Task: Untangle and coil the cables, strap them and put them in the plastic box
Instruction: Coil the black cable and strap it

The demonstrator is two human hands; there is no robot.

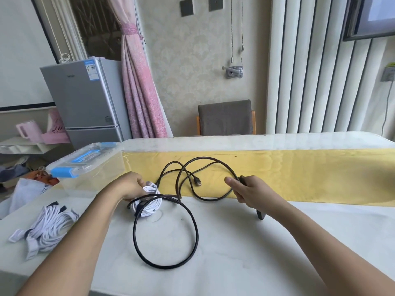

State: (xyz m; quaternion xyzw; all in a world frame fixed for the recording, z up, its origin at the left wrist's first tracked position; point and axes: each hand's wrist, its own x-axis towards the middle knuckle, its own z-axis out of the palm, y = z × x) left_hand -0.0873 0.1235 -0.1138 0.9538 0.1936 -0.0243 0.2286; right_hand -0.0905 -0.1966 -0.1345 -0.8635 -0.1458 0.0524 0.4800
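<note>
Bare skin all the way here: left hand (130,186), right hand (250,190), both forearms (85,233) uncovered down to the bottom edge

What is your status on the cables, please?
Left hand grips white coil; right hand grips black cable. Black cable uncoiled, looped across table, crossing the white coil. Plastic box lid on.

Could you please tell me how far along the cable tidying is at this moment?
Done: the white cable is coiled, held in the left grip. In hand: the right grip holds the black cable, lying in loose loops. Left: coil and strap it, then load the plastic box, whose lid is on.
</note>
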